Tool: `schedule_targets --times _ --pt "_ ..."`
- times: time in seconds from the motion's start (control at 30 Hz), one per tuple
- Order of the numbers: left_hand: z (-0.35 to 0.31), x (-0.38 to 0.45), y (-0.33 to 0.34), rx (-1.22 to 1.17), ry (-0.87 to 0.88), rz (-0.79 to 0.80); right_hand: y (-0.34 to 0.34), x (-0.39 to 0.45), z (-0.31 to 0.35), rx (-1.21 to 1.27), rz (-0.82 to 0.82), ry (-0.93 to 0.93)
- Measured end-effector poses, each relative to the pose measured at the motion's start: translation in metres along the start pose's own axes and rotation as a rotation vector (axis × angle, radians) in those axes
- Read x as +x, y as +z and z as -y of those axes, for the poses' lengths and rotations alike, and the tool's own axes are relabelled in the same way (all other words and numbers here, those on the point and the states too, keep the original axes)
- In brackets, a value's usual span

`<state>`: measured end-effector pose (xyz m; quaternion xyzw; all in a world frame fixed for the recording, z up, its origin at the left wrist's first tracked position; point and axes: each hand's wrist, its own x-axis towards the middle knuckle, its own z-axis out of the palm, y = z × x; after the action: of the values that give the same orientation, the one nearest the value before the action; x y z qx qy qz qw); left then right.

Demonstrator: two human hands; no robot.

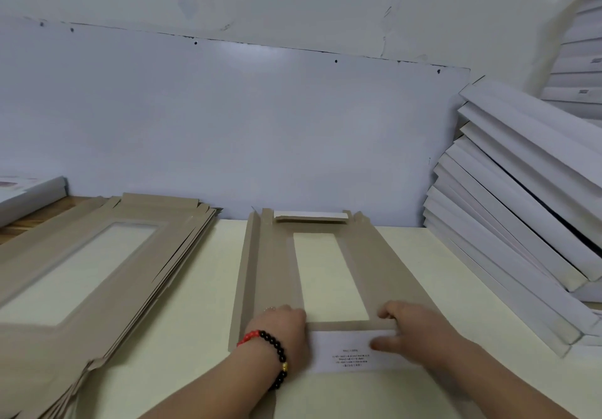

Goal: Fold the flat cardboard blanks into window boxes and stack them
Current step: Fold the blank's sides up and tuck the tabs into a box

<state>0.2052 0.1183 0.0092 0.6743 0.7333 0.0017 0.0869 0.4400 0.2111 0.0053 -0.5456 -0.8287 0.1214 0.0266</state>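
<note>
Hands (pixel 345 327) fold blank's (pixel 270 272) printed near flap (pixel 345 350).

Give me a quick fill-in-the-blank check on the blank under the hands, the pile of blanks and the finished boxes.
1. The left hand and right hand fold the near end flap, whose upturned face is ____ with small printed text.
2. The pile of flat blanks lies to the ____ of the cardboard blank being folded.
3. The finished boxes lean in a stack on the ____ side.
4. The beaded bracelet sits on the ____ wrist.

Missing words: white; left; right; left
</note>
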Motion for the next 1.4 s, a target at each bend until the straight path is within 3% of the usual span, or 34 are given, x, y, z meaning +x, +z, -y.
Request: schedule_targets --times 0.17,0.27,0.4,0.5,0.73,0.9,1.2,1.3,1.4 --pt "-0.013 0.010 0.024 0.072 -0.057 -0.066 0.032 0.001 0.022 -0.377 -0.217 -0.045" --pt "-0.025 0.015 0.034 0.036 -0.072 -0.104 0.047 -0.003 0.057 -0.328 -0.353 -0.117" --pt "-0.032 0.019 0.047 -0.046 -0.090 -0.178 0.073 0.005 0.087 -0.129 -0.165 -0.240" --pt "-0.024 0.020 0.048 -0.038 -0.117 -0.183 0.072 0.007 0.079 -0.213 -0.121 -0.262" --pt "-0.012 0.022 0.040 0.094 -0.145 -0.061 0.056 0.012 0.028 -0.236 -0.025 -0.054" --pt "-0.009 0.024 0.045 0.047 -0.162 -0.090 0.049 0.014 -0.006 -0.259 -0.018 0.106" --pt "0.004 0.023 0.052 -0.172 -0.106 -0.203 0.048 0.000 -0.009 -0.123 -0.242 0.163" --pt "0.013 0.017 0.044 -0.271 -0.030 -0.138 0.041 -0.001 -0.011 0.143 -0.302 0.158" --pt "0.016 0.010 0.032 -0.298 -0.005 -0.092 0.033 -0.003 -0.013 0.368 -0.260 0.178"
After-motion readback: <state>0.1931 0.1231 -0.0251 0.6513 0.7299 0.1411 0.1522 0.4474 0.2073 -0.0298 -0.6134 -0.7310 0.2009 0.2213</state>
